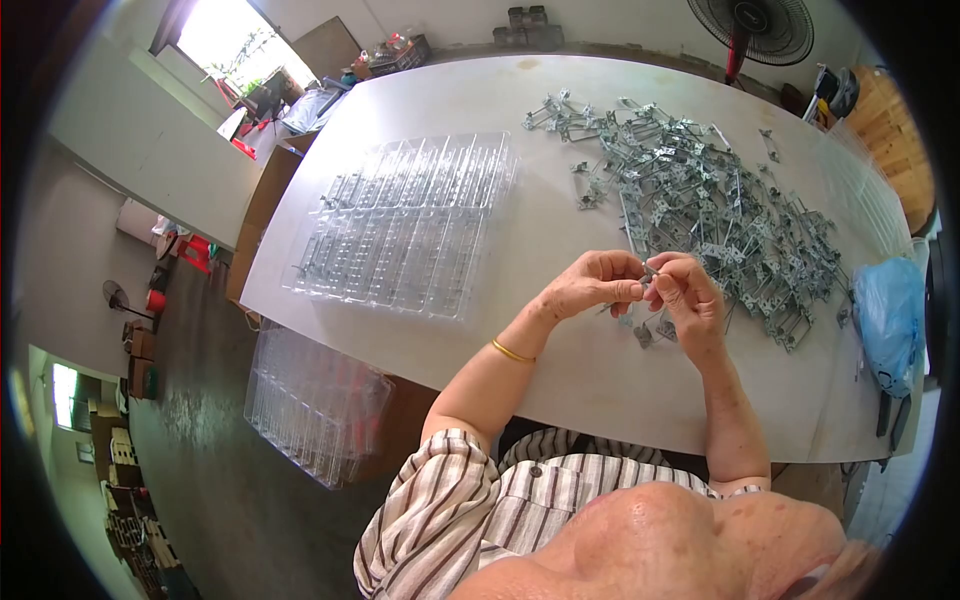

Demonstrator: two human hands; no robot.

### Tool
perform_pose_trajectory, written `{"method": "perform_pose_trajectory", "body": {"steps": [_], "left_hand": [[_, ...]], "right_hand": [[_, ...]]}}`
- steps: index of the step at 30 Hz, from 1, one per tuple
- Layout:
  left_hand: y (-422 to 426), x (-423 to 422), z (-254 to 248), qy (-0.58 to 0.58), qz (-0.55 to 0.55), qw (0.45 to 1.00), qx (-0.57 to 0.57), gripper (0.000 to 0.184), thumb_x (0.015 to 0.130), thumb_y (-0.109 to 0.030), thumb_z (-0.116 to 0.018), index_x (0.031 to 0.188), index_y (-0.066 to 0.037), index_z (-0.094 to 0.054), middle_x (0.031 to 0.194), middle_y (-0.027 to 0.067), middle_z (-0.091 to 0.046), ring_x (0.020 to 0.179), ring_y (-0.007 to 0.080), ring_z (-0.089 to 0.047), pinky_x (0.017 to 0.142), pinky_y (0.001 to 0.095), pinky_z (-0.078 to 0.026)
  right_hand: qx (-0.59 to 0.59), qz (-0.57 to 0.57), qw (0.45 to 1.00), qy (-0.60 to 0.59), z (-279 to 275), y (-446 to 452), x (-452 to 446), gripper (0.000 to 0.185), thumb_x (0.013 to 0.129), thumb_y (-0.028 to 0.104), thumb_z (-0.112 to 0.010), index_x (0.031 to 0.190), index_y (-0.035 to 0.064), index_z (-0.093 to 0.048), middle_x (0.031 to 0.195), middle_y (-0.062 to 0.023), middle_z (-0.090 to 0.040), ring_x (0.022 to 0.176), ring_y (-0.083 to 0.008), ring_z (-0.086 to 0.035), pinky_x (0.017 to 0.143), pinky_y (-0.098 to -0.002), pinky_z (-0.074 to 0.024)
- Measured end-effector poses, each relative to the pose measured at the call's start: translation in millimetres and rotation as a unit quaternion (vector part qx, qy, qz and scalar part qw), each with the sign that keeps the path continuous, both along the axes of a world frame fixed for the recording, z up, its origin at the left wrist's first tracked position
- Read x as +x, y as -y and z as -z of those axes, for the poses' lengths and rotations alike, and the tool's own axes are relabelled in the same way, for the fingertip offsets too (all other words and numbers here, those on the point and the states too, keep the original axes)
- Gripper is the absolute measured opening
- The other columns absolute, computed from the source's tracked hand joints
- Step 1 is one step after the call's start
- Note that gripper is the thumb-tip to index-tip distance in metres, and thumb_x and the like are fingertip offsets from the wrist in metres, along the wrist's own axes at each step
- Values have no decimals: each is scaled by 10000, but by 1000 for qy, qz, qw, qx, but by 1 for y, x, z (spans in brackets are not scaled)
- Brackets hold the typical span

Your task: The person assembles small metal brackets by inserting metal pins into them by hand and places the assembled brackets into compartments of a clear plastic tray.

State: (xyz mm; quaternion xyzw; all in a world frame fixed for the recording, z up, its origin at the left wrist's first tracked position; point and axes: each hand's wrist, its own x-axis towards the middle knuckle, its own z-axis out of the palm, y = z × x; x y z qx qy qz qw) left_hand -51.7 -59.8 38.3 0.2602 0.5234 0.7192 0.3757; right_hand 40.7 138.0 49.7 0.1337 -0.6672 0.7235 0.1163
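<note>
My left hand (600, 281) and my right hand (690, 300) meet over the near part of the table, fingertips pinched together. Between them is a small metal bracket piece (650, 270), mostly covered by the fingers. Just beyond and to the right spreads a large heap of grey metal brackets with thin rods (700, 210). A few loose metal pieces (643, 335) lie on the table just below my hands. Left of my hands lies a clear plastic tray (400, 225) with rows of slots, some holding metal pieces.
The white table (545, 370) carries all this. More clear trays (310, 400) are stacked below its left edge. A blue plastic bag (888, 325) sits at the right edge, with dark-handled tools (890, 415) beside it. A fan (755, 35) stands behind the table.
</note>
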Motion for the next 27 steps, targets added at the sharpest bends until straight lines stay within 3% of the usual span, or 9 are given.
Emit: {"method": "perform_pose_trajectory", "body": {"steps": [5,6,8,10,14,17,20,27], "left_hand": [[1,-2,7,3,4,1000,16,533,979,-363,-738,1253,82,-633,1005,102,-708,814,147,-678,687,300,-551],[0,-3,12,-19,-10,1000,10,578,1031,-424,-639,1300,87,-608,1023,129,-713,841,181,-702,687,318,-569],[-2,-4,10,19,-21,998,61,531,1067,-410,-582,1316,59,-600,1053,156,-729,842,207,-716,682,328,-578],[-3,-8,15,13,-39,997,69,622,1077,-467,-512,1367,81,-560,1152,221,-700,891,280,-728,687,366,-601],[-4,-10,15,18,-31,993,110,566,1065,-407,-557,1399,50,-544,1202,255,-687,923,317,-729,698,380,-611],[-2,-9,14,-17,-28,996,88,555,1046,-364,-604,1424,34,-524,1209,273,-683,924,328,-729,696,388,-615],[-2,-10,16,-4,-30,996,88,593,1055,-414,-564,1432,41,-512,1209,275,-682,917,332,-727,702,390,-616],[0,-16,21,42,-4,991,128,710,1094,-537,-364,1453,65,-472,1201,281,-679,908,338,-716,703,395,-613]], "right_hand": [[-13,33,999,-37,6,-1,-5,69,1066,62,-584,1103,37,-636,1087,-58,-646,853,-88,-632,743,-253,-528],[-11,47,998,-36,7,-3,-6,67,1064,59,-588,1100,34,-638,1039,-51,-658,845,-89,-634,743,-256,-529],[-2,115,993,8,-1,-3,-6,79,1058,88,-611,1087,30,-657,925,-38,-686,818,-96,-660,747,-263,-548],[-77,131,986,64,-2,-5,-8,107,1056,125,-627,1081,30,-669,921,-46,-701,805,-112,-682,758,-276,-572],[-186,128,969,98,3,-12,-16,160,1052,184,-645,1088,33,-681,925,-62,-717,810,-134,-714,767,-296,-615],[-172,122,971,110,6,-15,-17,177,1050,205,-652,1084,33,-675,902,-59,-710,805,-135,-716,749,-293,-624],[-172,124,972,106,6,-15,-17,194,1047,221,-658,1081,30,-667,883,-56,-706,786,-132,-714,721,-286,-622],[-137,128,974,131,7,-17,-15,224,1033,255,-680,1063,34,-660,857,-39,-680,719,-111,-694,618,-280,-598]]}}
